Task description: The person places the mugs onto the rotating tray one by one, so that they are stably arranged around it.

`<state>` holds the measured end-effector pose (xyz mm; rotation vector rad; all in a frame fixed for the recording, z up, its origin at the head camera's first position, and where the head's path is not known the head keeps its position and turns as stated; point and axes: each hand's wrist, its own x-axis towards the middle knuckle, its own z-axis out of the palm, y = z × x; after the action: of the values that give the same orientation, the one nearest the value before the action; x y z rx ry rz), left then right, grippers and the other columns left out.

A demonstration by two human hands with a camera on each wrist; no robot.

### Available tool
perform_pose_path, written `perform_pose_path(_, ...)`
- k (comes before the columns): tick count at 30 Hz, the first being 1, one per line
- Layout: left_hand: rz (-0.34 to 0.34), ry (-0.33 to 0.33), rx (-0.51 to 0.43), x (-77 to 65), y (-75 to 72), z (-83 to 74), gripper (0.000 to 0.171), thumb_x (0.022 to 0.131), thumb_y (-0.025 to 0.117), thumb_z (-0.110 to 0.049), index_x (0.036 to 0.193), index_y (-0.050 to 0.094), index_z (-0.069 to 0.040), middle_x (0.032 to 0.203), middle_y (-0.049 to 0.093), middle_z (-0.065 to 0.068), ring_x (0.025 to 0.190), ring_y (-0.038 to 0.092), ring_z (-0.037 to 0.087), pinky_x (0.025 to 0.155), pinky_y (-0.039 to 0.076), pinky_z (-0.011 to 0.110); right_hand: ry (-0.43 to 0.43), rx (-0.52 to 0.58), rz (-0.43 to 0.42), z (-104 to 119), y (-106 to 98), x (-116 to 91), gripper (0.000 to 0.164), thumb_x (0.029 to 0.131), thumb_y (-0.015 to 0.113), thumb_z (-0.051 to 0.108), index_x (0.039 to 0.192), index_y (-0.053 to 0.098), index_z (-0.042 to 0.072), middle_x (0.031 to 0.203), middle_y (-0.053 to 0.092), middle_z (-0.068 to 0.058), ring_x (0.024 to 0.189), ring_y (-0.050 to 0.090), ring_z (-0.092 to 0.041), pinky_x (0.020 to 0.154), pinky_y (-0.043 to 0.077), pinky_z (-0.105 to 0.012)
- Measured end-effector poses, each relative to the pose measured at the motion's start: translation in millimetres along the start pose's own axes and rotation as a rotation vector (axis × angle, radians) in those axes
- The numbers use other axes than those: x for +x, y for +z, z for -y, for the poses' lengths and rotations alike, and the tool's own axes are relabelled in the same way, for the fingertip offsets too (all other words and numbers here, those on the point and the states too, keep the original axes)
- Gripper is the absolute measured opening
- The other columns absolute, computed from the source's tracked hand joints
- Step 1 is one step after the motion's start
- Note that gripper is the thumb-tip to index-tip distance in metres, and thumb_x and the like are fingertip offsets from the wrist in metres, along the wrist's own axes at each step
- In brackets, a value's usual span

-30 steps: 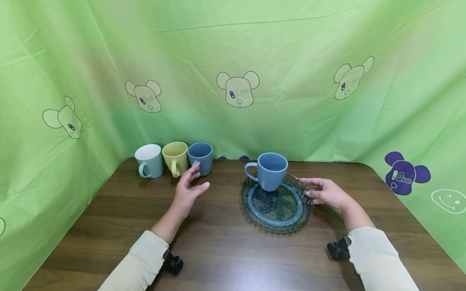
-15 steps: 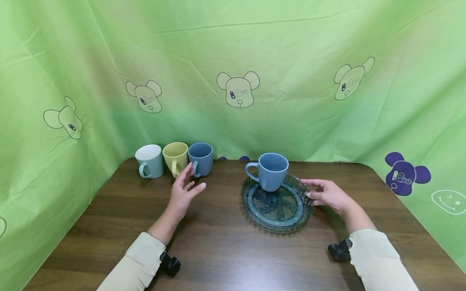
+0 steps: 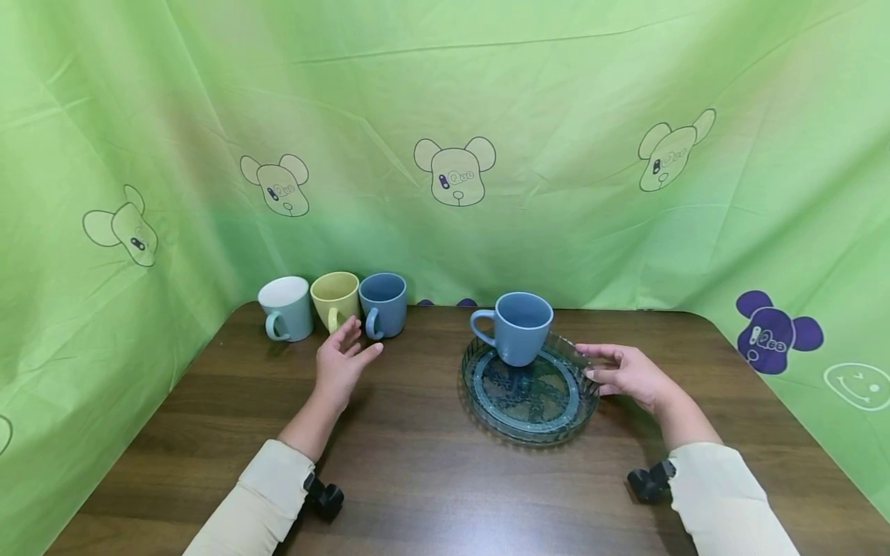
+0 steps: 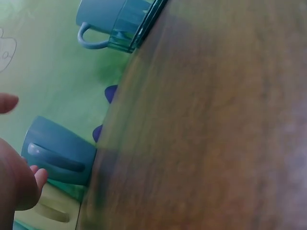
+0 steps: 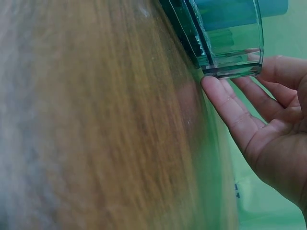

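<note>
Before the yellow mug (image 3: 334,292) and the nearer blue mug (image 3: 385,297), my left hand (image 3: 337,371) hovers with fingers extended and thumb spread, holding nothing. In the left wrist view, its fingertips overlap the edge of a blue mug (image 4: 60,148); contact cannot be told. A round, ribbed glass dish (image 3: 524,425) lies on the table to the right, with a second blue mug (image 3: 520,328) standing upright toward its back, handle to the left. My right hand (image 3: 626,374) pinches the dish's right wall, thumb at the rim and fingers lower outside, as the right wrist view (image 5: 273,115) shows.
A light-blue mug (image 3: 287,309) with a white inside stands at the left end of the mug row. The brown wooden table (image 3: 431,479) ends at a green printed curtain (image 3: 452,247) behind and at both sides.
My left hand has drawn back leftward and slightly toward me, uncovering the blue mug's handle in the row. The right hand, dish and mug on it have hardly moved.
</note>
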<state>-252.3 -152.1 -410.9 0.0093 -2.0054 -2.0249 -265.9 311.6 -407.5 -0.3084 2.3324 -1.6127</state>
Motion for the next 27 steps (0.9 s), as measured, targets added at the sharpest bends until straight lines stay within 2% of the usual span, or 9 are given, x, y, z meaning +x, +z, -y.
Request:
perform_pose_path(7, -0.042, -0.079, 0.009, 6.1, -2.7, 1.0, 0.063, 0.081, 0.076, 0.002, 0.137, 0.048, 0.009, 0.136, 0.052, 0.026, 0.126, 0.051, 0.036, 0.105, 0.045, 0.039, -0.001, 0.009, 0.003, -1.1, 0.7, -0.7, 0.059, 0.093, 0.061, 0.0, 0.143, 0.033, -0.013, 0.144, 0.032, -0.038, 0.101, 0.061, -0.009, 0.08, 0.059, -0.034)
perform_pose_path(12, -0.049, -0.123, 0.051, 10.8, -3.2, -0.4, 0.061, 0.08, 0.078, 0.0, 0.136, 0.053, 0.003, 0.135, 0.054, 0.023, 0.122, 0.054, 0.036, 0.091, 0.052, 0.022, -0.002, 0.013, 0.001, -2.0, 0.5, -1.5, 0.059, 0.094, 0.061, 0.0, 0.143, 0.033, -0.013, 0.145, 0.032, -0.038, 0.1, 0.062, -0.01, 0.079, 0.06, -0.034)
perform_pose_path(16, -0.047, -0.141, 0.029, 15.4, -3.5, 0.2, 0.06, 0.08, 0.077, 0.003, 0.136, 0.055, 0.001, 0.134, 0.054, 0.023, 0.121, 0.055, 0.037, 0.082, 0.052, 0.014, 0.0, 0.034, -0.001, -2.6, 0.2, -2.4, 0.059, 0.094, 0.062, 0.001, 0.143, 0.033, -0.013, 0.144, 0.031, -0.039, 0.1, 0.062, -0.01, 0.08, 0.059, -0.035)
perform_pose_path(27, -0.056, -0.196, -0.019, 25.4, 0.8, 4.3, 0.056, 0.08, 0.076, 0.005, 0.133, 0.059, -0.003, 0.13, 0.056, 0.019, 0.116, 0.054, 0.03, 0.072, 0.056, 0.016, -0.016, 0.057, 0.001, -5.0, -0.1, -5.2, 0.062, 0.093, 0.063, 0.002, 0.143, 0.031, -0.015, 0.145, 0.03, -0.039, 0.098, 0.062, -0.01, 0.079, 0.06, -0.036)
